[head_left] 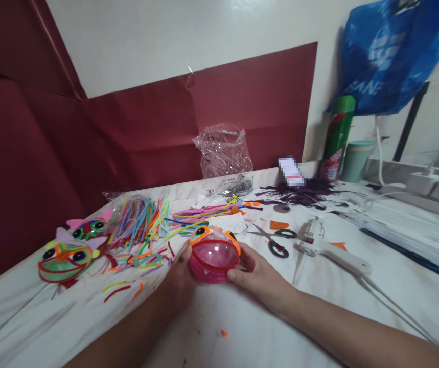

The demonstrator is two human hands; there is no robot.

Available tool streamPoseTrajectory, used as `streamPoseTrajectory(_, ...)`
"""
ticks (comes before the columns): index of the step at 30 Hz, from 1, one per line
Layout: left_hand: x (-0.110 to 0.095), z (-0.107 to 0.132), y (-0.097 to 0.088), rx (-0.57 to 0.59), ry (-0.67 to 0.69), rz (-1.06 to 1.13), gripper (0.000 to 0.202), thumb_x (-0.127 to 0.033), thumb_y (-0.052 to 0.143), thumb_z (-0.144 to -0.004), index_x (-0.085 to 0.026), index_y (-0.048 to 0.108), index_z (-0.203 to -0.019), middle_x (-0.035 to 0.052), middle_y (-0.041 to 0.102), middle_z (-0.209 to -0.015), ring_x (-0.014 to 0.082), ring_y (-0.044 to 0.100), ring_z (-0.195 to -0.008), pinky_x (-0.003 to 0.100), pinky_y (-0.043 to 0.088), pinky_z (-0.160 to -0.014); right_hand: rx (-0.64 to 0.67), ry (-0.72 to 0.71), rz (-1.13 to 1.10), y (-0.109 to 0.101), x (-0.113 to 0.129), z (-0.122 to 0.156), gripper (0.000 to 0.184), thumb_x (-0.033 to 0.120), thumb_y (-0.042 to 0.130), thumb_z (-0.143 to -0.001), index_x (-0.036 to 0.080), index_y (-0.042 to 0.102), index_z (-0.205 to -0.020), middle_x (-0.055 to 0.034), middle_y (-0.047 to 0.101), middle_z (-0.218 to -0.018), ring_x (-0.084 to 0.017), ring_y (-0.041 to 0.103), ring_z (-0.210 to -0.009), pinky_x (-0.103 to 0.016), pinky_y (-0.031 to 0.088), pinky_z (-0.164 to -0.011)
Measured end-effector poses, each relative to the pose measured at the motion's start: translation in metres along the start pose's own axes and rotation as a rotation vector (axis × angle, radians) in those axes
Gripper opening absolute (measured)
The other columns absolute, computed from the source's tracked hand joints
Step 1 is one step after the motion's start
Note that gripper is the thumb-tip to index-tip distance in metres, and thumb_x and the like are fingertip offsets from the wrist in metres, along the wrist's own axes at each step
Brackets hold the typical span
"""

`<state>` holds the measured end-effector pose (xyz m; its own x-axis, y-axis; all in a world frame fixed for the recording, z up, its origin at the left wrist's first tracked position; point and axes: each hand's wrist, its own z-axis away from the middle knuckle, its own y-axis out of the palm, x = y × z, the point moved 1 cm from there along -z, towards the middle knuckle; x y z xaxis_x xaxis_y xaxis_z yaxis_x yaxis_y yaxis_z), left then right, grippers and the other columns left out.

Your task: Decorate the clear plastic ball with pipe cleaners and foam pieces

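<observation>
Between both hands is a pink see-through plastic bowl [211, 263] with a red pipe-cleaner rim and orange-edged eyes on top, made up like an animal head. My left hand [181, 271] grips its left side, the fingertips partly hidden behind it. On its right side my right hand [252, 268] is closed, thumb at the front low edge and fingers along the side. Black-handled scissors [276, 240] lie open to the right of the bowl. Farther right rests a white hot glue gun [330, 250] with its cord trailing toward the front right.
Two finished-looking animal heads, one green-mouthed [64, 263], sit at the left. Bundles of coloured pipe cleaners [138, 220] lie behind the bowl. Purple strands [303, 191], a phone [291, 171], a green spray can [338, 135] and a lidded cup [356, 161] stand or lie toward the back right.
</observation>
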<state>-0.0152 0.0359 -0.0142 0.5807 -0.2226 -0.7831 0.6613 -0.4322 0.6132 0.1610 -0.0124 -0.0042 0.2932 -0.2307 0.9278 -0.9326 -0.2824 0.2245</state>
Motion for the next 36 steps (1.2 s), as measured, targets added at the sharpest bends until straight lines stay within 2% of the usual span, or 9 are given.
streamPoseTrajectory(5, -0.001, 0.000, -0.001, -0.023, 0.021, -0.014, 0.047, -0.048, 0.050, -0.082, -0.018, 0.059, -0.118, 0.0113, 0.065, -0.114, 0.0322, 0.050, -0.118, 0.043, 0.036, -0.103, -0.003, 0.013, -0.012, 0.001, 0.002, 0.000, 0.065, 0.049, 0.077, -0.060, 0.020, 0.054, -0.113, -0.0106, 0.058, -0.121, -0.027, 0.051, -0.113, -0.042, 0.042, -0.094)
streamPoseTrajectory(9, -0.002, 0.001, 0.002, -0.059, 0.021, -0.074, 0.049, -0.048, 0.050, -0.082, -0.016, 0.058, -0.118, 0.0130, 0.065, -0.113, 0.0322, 0.051, -0.117, 0.046, 0.035, -0.103, -0.003, 0.020, -0.011, 0.001, 0.001, 0.000, 0.066, 0.048, 0.077, -0.060, 0.020, 0.053, -0.114, -0.0109, 0.057, -0.121, -0.027, 0.052, -0.111, -0.043, 0.042, -0.094)
streamPoseTrajectory(18, -0.004, 0.002, 0.003, -0.043, 0.015, -0.103, 0.045, -0.043, 0.051, -0.083, -0.017, 0.058, -0.119, 0.0117, 0.065, -0.115, 0.0317, 0.048, -0.121, 0.045, 0.032, -0.105, 0.001, 0.010, -0.003, 0.000, -0.001, 0.000, 0.064, 0.047, 0.077, -0.061, 0.020, 0.053, -0.113, -0.0107, 0.058, -0.121, -0.027, 0.051, -0.112, -0.041, 0.042, -0.094)
streamPoseTrajectory(25, -0.008, 0.003, 0.022, 0.002, 0.008, -0.106, 0.044, -0.040, 0.054, -0.083, -0.011, 0.059, -0.116, 0.0145, 0.066, -0.111, 0.0306, 0.051, -0.118, 0.044, 0.033, -0.105, -0.001, 0.022, -0.013, -0.001, -0.003, 0.001, 0.067, 0.047, 0.077, -0.061, 0.019, 0.051, -0.115, -0.0112, 0.057, -0.122, -0.027, 0.050, -0.114, -0.041, 0.042, -0.094)
streamPoseTrajectory(31, -0.014, 0.007, 0.040, -0.019, 0.114, -0.158, 0.031, -0.032, 0.060, -0.080, -0.014, 0.065, -0.105, 0.0096, 0.068, -0.108, 0.0288, 0.050, -0.118, 0.039, 0.034, -0.105, 0.002, 0.013, -0.017, -0.002, -0.003, 0.000, 0.066, 0.046, 0.077, -0.061, 0.019, 0.051, -0.116, -0.0111, 0.057, -0.122, -0.028, 0.050, -0.113, -0.042, 0.040, -0.096)
streamPoseTrajectory(36, -0.017, 0.010, 0.046, -0.069, 0.102, -0.217, 0.021, -0.025, 0.062, -0.077, -0.016, 0.069, -0.095, 0.0068, 0.072, -0.098, 0.0280, 0.053, -0.115, 0.037, 0.035, -0.104, 0.001, 0.020, -0.021, 0.000, -0.001, 0.000, 0.065, 0.046, 0.077, -0.061, 0.019, 0.052, -0.115, -0.0109, 0.058, -0.122, -0.028, 0.050, -0.114, -0.042, 0.040, -0.096)
